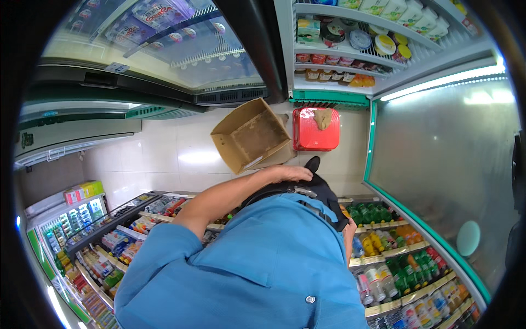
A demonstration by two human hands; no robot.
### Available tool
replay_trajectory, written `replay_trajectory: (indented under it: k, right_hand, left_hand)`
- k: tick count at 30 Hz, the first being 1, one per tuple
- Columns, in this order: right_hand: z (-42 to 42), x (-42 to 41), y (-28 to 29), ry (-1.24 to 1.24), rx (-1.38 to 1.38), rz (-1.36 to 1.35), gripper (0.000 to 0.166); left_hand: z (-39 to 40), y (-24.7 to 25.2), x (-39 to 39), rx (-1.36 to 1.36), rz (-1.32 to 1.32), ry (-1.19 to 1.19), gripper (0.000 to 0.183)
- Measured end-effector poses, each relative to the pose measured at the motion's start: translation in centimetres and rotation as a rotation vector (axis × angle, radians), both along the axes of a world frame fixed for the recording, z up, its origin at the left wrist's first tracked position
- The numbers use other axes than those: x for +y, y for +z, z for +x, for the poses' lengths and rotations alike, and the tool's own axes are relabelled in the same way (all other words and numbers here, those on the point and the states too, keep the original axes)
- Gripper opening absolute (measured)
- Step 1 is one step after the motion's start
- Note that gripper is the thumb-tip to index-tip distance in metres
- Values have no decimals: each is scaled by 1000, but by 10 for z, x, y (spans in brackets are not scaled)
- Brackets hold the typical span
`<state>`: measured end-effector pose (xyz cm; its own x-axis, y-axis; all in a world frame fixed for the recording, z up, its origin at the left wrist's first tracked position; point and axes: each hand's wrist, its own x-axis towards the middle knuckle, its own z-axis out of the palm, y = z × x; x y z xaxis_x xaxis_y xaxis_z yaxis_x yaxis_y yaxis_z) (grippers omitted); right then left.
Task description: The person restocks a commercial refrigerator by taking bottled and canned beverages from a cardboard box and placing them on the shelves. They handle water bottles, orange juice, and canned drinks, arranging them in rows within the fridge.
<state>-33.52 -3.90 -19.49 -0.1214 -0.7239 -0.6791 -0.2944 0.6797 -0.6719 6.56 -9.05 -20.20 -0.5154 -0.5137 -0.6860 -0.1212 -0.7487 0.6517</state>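
My left hand (296, 173) lies against the front of my dark trousers (324, 189), below the belt, with its fingers partly curled; whether it grips the cloth cannot be told. At my right hip, my right hand (349, 230) touches the dark trousers, its fingers mostly hidden. In front of my feet is an open cardboard box (254, 135), with only brown stains visible on its bottom. To its right on the floor is a red plastic stool (314, 137), bearing a crumpled brown cloth (323, 118). A black shoe (313, 164) shows below the stool.
An open refrigerated case (333, 94) with cups, tubs and bottles stands ahead; its fogged glass door (435, 164) swings out at my right. A closed glass-door cooler (164, 53) is at the front left. Drink shelves (390, 255) and snack shelves (119, 242) stand close behind me.
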Motion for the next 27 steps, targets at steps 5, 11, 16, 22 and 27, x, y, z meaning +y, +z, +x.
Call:
replay_trajectory:
  k: [5, 11, 16, 22, 27]
  right_hand:
    - [-31, -74, -19, 124, -73, -78, 24]
    - [33, -183, 8, 117, -158, -11, 26]
    - [113, -247, 88, 244, -306, -302, 23]
    - [174, -304, 323, 303, -580, -801, 17]
    - [185, -236, 558, 434, -636, -1750, 15]
  left_hand:
    - [-8, -1, 30, 45, -86, 308, 48]
    - [-2, -20, 19, -152, 85, 499, 64]
    - [19, -13, -2, -98, 13, 571, 63]
    - [38, 45, -53, -71, -191, 593, 56]
    - [55, 73, -40, -23, -204, 670, 51]
